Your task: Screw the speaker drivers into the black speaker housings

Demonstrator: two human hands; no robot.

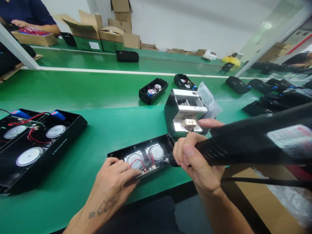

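A small open black speaker housing (146,154) lies at the near edge of the green table, showing two round silver drivers and red wires. My left hand (114,178) rests on its front left edge, fingers curled down onto the housing and holding it steady. My right hand (197,159) is wrapped round the grip of a large black hand tool (253,143) that stretches away to the right. The tool's nozzle points into the housing's right end, beside the right driver.
A silver and black stand (182,112) sits just behind the housing. A bigger open housing (36,146) with batteries lies at left. More housings (153,90) lie farther back and at right (263,97). Cardboard boxes (97,32) and another person's arm (29,24) are at the far left.
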